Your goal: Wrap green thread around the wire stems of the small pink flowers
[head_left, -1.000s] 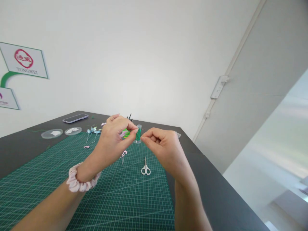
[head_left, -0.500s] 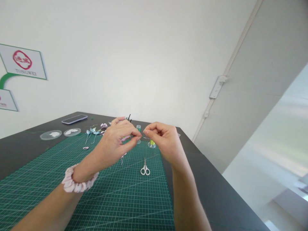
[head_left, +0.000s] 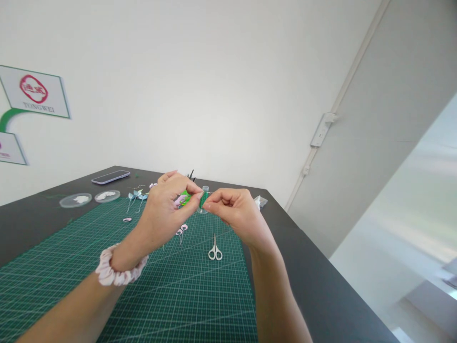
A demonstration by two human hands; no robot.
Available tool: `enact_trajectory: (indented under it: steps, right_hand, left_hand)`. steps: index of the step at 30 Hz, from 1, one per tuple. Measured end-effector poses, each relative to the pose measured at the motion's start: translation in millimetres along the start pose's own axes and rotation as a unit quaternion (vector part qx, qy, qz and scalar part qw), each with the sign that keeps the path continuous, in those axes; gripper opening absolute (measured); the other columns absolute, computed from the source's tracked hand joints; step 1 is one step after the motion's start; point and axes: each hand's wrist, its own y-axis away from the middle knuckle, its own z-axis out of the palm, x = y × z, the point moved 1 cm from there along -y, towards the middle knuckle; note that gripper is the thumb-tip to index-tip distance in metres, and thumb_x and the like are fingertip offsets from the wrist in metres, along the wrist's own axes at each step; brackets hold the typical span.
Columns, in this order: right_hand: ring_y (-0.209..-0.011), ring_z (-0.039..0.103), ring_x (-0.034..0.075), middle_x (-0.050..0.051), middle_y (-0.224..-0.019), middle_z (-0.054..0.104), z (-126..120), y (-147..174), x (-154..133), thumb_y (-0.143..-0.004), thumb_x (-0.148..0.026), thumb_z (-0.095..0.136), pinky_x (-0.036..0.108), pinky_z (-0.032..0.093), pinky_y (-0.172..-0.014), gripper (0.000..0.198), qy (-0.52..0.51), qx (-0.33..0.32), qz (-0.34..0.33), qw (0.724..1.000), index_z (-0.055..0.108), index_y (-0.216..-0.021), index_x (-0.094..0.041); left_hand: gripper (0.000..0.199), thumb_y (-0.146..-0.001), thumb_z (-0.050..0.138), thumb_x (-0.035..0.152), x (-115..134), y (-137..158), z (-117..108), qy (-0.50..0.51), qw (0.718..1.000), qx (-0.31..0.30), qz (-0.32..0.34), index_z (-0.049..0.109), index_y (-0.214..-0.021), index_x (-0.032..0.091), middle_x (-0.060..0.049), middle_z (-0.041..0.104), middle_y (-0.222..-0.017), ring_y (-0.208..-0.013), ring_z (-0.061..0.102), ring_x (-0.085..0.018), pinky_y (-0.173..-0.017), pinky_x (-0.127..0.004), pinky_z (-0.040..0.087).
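Both hands are raised over the green cutting mat, fingertips close together. My left hand (head_left: 167,200), with a pale scrunchie (head_left: 119,269) at its wrist, has thumb and forefinger pinched. A small lilac-pink petal-like piece (head_left: 179,200) shows in the gap behind that thumb and seems held there. My right hand (head_left: 232,207) is also closed in a pinch; whatever is between its fingertips is too fine to make out. Just behind the fingertips stands a green wire spool (head_left: 204,199). White-handled scissors (head_left: 214,252) lie on the cutting mat (head_left: 200,295) below my hands.
Pink looped pieces on stems (head_left: 182,229) and a single pink piece (head_left: 127,219) lie on the mat. Blue leaves on stems (head_left: 136,196), two shallow dishes (head_left: 67,202) with white bits, and a phone (head_left: 111,177) are at left. A plastic bag (head_left: 262,202) sits behind my right hand.
Both hands have shifted slightly left and their fingertips are nearer each other. The pink piece has moved along with my left hand. The scissors have not moved.
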Motion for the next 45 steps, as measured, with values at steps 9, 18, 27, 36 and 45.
enact_trajectory:
  steps: [9, 18, 27, 36, 45]
  right_hand:
    - [-0.046, 0.026, 0.007, -0.008, -0.048, 0.033, 8, 5, -5, -0.077, -0.026, 0.061, 0.025, 0.018, -0.043, 0.02, 0.084, 0.062, -0.013, 0.994, 0.058, -0.059, -0.017]
    - [-0.046, 0.032, 0.008, -0.008, -0.048, 0.036, 12, 10, -8, -0.084, -0.018, 0.054, 0.025, 0.024, -0.048, 0.019, 0.213, 0.098, -0.101, 0.967, 0.059, -0.065, -0.018]
    - [-0.047, 0.029, 0.007, -0.009, -0.049, 0.031, -2, 9, -5, -0.084, -0.02, 0.056, 0.023, 0.024, -0.048, 0.016, 0.2, 0.125, -0.115, 0.965, 0.059, -0.068, -0.018]
    - [-0.043, 0.027, 0.006, -0.009, -0.046, 0.036, -3, 2, -3, -0.077, -0.028, 0.062, 0.024, 0.018, -0.042, 0.017, 0.007, 0.079, -0.042, 0.996, 0.059, -0.065, -0.017]
    - [-0.041, 0.027, 0.004, -0.009, -0.049, 0.042, -3, -2, 2, -0.073, -0.033, 0.069, 0.023, 0.016, -0.04, 0.019, -0.119, 0.014, -0.006, 0.993, 0.062, -0.067, -0.017]
  left_hand:
    - [0.018, -0.087, 0.052, 0.021, -3, 3, 1, -0.051, 0.998, 0.031, 0.02, 0.058, -0.071, 0.021, 0.004, 0.064, -0.068, -0.064, 0.057, -0.014, -0.101, -0.045, 0.038]
    - [0.018, -0.09, 0.05, 0.02, -6, 4, 0, -0.099, 0.993, 0.003, 0.057, 0.058, -0.073, 0.022, 0.004, 0.065, -0.066, -0.066, 0.057, -0.014, -0.101, -0.045, 0.035]
    - [0.018, -0.093, 0.049, 0.02, -3, 1, -1, -0.065, 0.99, -0.054, 0.115, 0.062, -0.08, 0.021, 0.004, 0.067, -0.072, -0.072, 0.06, -0.014, -0.103, -0.044, 0.03]
    - [0.015, -0.09, 0.055, 0.016, 0, 1, 0, 0.05, 0.994, -0.035, 0.086, 0.064, -0.079, 0.019, 0.0, 0.067, -0.07, -0.071, 0.059, -0.015, -0.075, -0.032, 0.045]
    - [0.013, -0.087, 0.057, 0.018, 6, 2, -2, 0.081, 0.996, -0.001, -0.026, 0.065, -0.077, 0.018, 0.002, 0.068, -0.068, -0.061, 0.06, -0.01, -0.06, -0.024, 0.045]
